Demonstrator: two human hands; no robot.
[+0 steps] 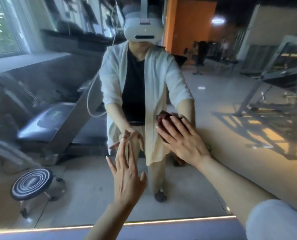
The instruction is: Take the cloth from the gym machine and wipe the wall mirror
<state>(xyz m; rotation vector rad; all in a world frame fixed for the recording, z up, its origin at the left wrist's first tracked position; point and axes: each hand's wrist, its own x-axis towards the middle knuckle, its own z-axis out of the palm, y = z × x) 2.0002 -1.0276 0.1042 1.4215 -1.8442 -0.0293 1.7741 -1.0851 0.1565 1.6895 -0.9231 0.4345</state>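
Right hand [184, 141] flat on the dark red cloth [163, 121], fingers straight and spread, pressing it against the wall mirror [222, 104] just right of centre; cloth bunched under the palm, showing past the fingertips at about 11 o'clock from the hand and again below the heel of the hand at 7 o'clock. That grip neither curled nor pinching, simply laid open over the cloth. Left hand [127, 175] at 7 o'clock from the right one, fingers straight and loosely apart, holding nothing, fingertips touching or almost touching the glass where they meet their own reflection; cannot tell which. Pale sleeve [279, 220] on the right arm at the lower right corner. Reflected in the mirror: a person in a white headset [142, 28], pale open shirt over a black top and light trousers, both arms reaching forward. Also reflected: a treadmill [57, 118] at 9 o'clock, a round stool [31, 183] with a ringed top at 8 o'clock, a grey gym machine [272, 80] at 3 o'clock, an orange pillar [187, 23] at 1 o'clock. Bright strip [161, 222] along the mirror's lower edge.
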